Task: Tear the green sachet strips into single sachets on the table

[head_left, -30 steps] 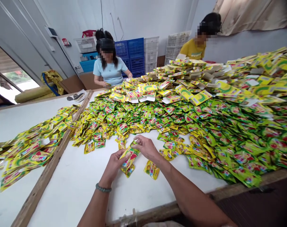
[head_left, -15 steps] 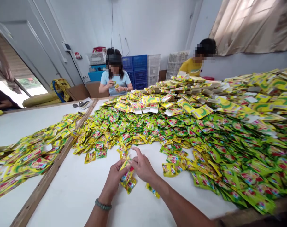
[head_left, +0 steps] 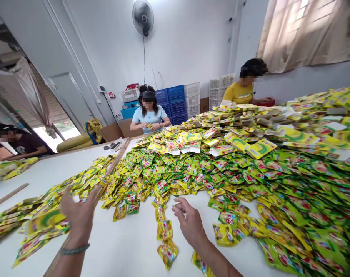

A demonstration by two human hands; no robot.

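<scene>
My left hand is over the wooden strip at the left, fingers spread and nothing gripped. Just beyond it a blurred yellow carton lies or drops onto the pile of filled cartons; I cannot tell if it touches the hand. My right hand hovers over the white table with fingers loosely bent and apart, holding nothing visible. To its left a short line of yellow sachets runs up to the big heap of green and yellow sachets. Another yellow sachet is partly hidden under my right forearm.
Flat yellow cartons are heaped on top of the sachets. A wooden strip divides the white table. Co-workers sit across the table, one in a light blue shirt, one in yellow, another at far left.
My left hand has let go of the yellow carton and swung left over the carton pile. My right hand has come away from the carton. The view has tilted up.
</scene>
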